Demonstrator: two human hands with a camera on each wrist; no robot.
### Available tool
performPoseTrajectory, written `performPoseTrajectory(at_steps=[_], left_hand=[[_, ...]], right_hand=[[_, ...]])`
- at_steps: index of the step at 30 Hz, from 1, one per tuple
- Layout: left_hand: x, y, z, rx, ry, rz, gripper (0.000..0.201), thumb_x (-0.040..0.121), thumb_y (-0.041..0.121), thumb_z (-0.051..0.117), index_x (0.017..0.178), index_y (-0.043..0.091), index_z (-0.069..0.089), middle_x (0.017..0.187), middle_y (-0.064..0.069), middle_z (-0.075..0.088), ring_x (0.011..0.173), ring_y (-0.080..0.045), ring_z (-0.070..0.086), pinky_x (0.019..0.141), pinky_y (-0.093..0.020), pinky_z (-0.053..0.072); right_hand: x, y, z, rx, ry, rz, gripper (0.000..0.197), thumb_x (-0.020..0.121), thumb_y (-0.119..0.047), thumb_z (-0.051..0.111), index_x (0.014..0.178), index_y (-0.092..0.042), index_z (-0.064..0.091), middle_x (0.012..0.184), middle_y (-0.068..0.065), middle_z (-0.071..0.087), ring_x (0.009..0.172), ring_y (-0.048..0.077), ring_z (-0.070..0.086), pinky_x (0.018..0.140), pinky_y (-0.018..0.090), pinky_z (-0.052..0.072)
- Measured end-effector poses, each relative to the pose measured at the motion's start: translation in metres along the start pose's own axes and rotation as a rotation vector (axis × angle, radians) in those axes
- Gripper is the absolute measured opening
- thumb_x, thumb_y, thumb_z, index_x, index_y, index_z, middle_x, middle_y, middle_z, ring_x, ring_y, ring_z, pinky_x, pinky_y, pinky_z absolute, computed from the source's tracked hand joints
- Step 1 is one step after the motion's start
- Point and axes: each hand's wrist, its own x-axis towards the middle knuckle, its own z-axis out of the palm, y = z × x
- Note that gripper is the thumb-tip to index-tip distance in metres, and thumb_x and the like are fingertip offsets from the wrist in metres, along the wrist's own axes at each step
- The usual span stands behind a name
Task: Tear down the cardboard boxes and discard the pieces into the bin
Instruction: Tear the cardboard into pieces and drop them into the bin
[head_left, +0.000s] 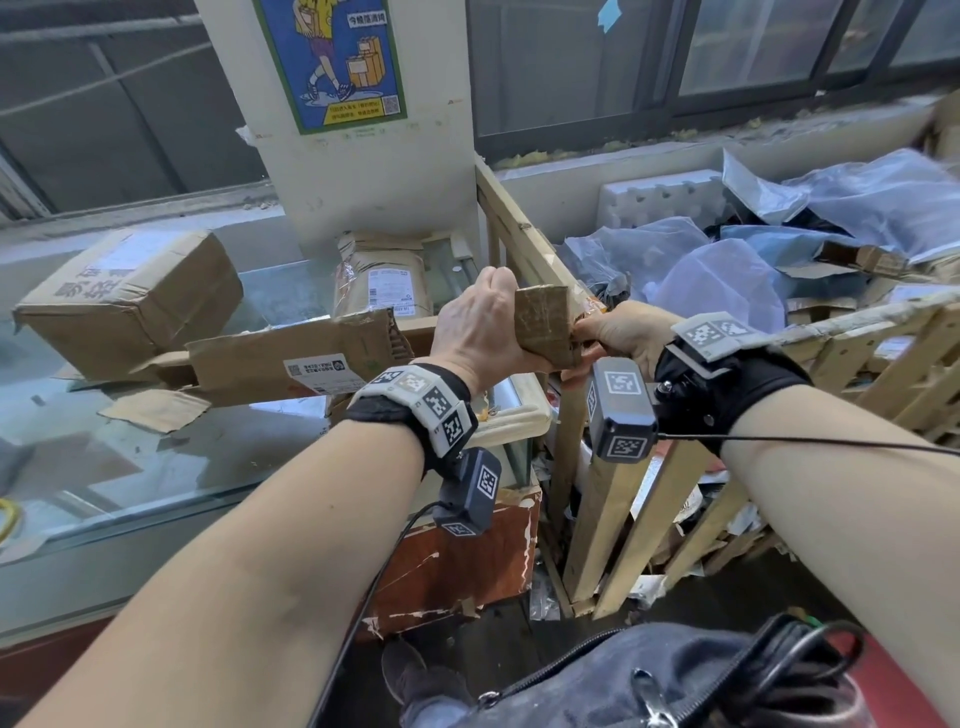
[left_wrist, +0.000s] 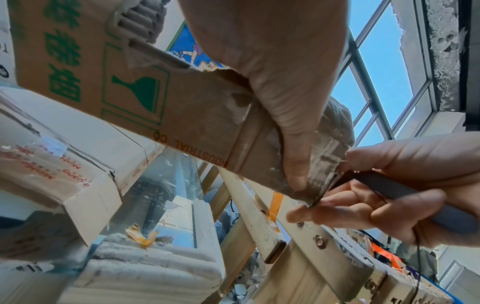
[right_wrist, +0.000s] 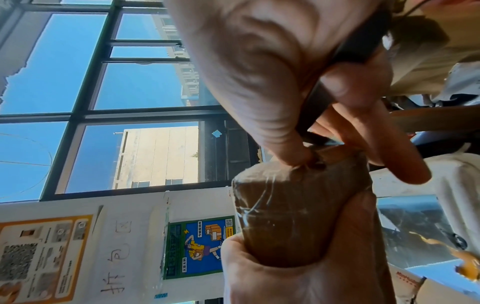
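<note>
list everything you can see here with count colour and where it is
flattened box: one, brown with green print, across the glass counter, its taped end in both hands
sealed box: one, brown, on the counter far left
paper parcel: one, tan with a white label, against the pillar
glass counter: one, clear top, left
wooden bin: one, pale slats, right, holding cardboard scraps
plastic bags: several, bluish grey, inside the bin
foam block: one, white, back of the bin
poster: one, blue and yellow, on the pillar
knife: one, dark handle, at the box's taped corner
left hand: grips the box end
right hand: holds the knife
</note>
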Motion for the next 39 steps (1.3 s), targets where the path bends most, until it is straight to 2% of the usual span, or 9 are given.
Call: performPoseTrajectory(at_steps=[5,11,15,20,24,26,30,34,39], left_hand=[[0.002,-0.004,0.001,0.012,-0.013,0.011,0.077,0.053,0.063,0.082,0.098,0.012,0.045,0.091,0.001,0.044,0.074,-0.016,0.047,0.064,-0.029,0.038],[0.001,-0.006,0.003,0.016,-0.018,0.018,0.076,0.055,0.067,0.078,0.096,0.014,0.044,0.092,0.001,0.050,0.073,-0.016,0.046,0.064,-0.030,0.038],[0.002,-0.008,-0.006,0.013,-0.048,0.022,0.073,0.055,0.066,0.079,0.091,0.018,0.038,0.089,0.004,0.047,0.074,-0.016,0.046,0.066,-0.030,0.036],[0.003,-0.011,-0.010,-0.016,-0.024,0.045,0.071,0.054,0.063,0.080,0.091,0.018,0.040,0.089,0.005,0.049,0.073,-0.016,0.047,0.064,-0.030,0.037],[-0.003,-0.012,-0.010,-0.075,0.019,0.087,0.065,0.061,0.056,0.080,0.094,0.017,0.042,0.089,0.005,0.051,0.074,-0.015,0.048,0.063,-0.029,0.038],[-0.006,-0.010,-0.011,-0.126,0.025,0.135,0.057,0.066,0.043,0.081,0.096,0.013,0.044,0.089,0.003,0.053,0.075,-0.016,0.049,0.065,-0.031,0.042],[-0.013,-0.009,-0.010,-0.163,0.109,0.235,0.049,0.065,0.028,0.085,0.082,0.018,0.041,0.073,0.003,0.055,0.062,-0.018,0.047,0.059,-0.026,0.037],[-0.016,-0.009,-0.010,-0.119,0.212,0.357,0.031,0.067,0.020,0.083,0.076,0.007,0.056,0.062,-0.006,0.063,0.050,-0.020,0.052,0.054,-0.022,0.038],[-0.020,-0.008,-0.001,-0.091,0.253,0.477,0.016,0.079,0.008,0.073,0.078,0.007,0.057,0.065,-0.007,0.062,0.050,-0.025,0.057,0.047,-0.032,0.052]], right_hand=[[0.001,-0.002,-0.001,-0.033,-0.026,-0.035,0.037,0.080,-0.012,0.073,0.108,0.009,0.063,0.111,0.027,0.066,0.094,0.035,0.065,0.095,0.047,0.048],[-0.005,-0.003,-0.002,-0.093,-0.010,-0.074,0.028,0.076,0.004,0.064,0.103,0.012,0.063,0.097,0.030,0.069,0.098,0.045,0.066,0.095,0.056,0.047],[-0.006,0.003,-0.011,0.050,-0.120,-0.041,0.026,0.085,0.016,0.052,0.109,0.011,0.059,0.108,0.028,0.066,0.091,0.041,0.069,0.074,0.040,0.060],[-0.004,0.005,-0.015,0.184,-0.242,-0.035,0.027,0.094,0.007,0.045,0.116,0.002,0.059,0.111,0.025,0.066,0.092,0.035,0.069,0.061,0.032,0.061],[-0.002,0.010,-0.021,0.326,-0.260,0.017,0.019,0.100,-0.004,0.041,0.098,-0.007,0.060,0.074,0.014,0.070,0.057,0.021,0.070,0.049,0.025,0.057],[-0.001,0.014,-0.023,0.376,-0.240,0.055,0.012,0.100,-0.011,0.044,0.100,-0.010,0.056,0.070,0.013,0.068,0.050,0.017,0.066,0.045,0.022,0.055],[0.000,0.023,-0.032,0.381,-0.276,0.073,0.021,0.101,-0.021,0.042,0.088,-0.010,0.054,0.062,0.005,0.062,0.041,0.011,0.058,0.040,0.018,0.050],[-0.003,0.027,-0.040,0.323,-0.355,0.086,0.028,0.102,-0.030,0.037,0.083,-0.012,0.051,0.058,0.003,0.060,0.040,0.010,0.057,0.039,0.020,0.049],[-0.005,0.022,-0.041,0.312,-0.316,0.052,0.020,0.101,-0.027,0.041,0.097,-0.012,0.053,0.080,0.006,0.053,0.041,0.008,0.057,0.042,0.018,0.049]])
